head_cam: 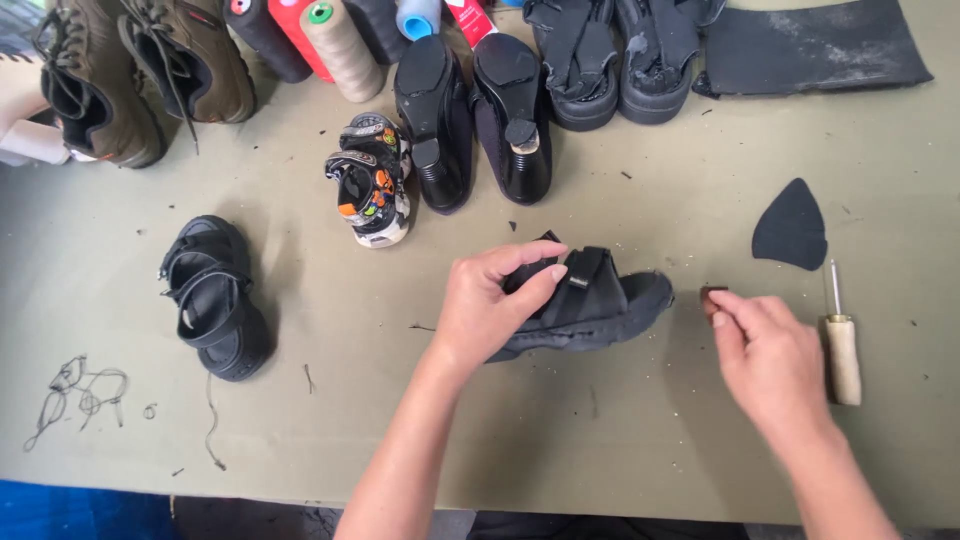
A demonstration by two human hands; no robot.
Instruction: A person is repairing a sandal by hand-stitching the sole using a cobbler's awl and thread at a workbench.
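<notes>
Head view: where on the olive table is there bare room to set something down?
Bare cloth lies along the near edge between the left hand and the black strapped sandal lying alone, and across the right middle above the black rubber sole piece. The far edge is crowded with shoes and the thread cones.

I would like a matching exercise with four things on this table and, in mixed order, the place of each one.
Things:
1. black sandal
2. wooden-handled awl
3. second black sandal
4. small brown piece

Places:
a. lying alone on the left part of the table
b. at the fingertips of the right hand
c. held by the left hand
d. just right of the right hand

Pairs: 1-c, 2-d, 3-a, 4-b
</notes>
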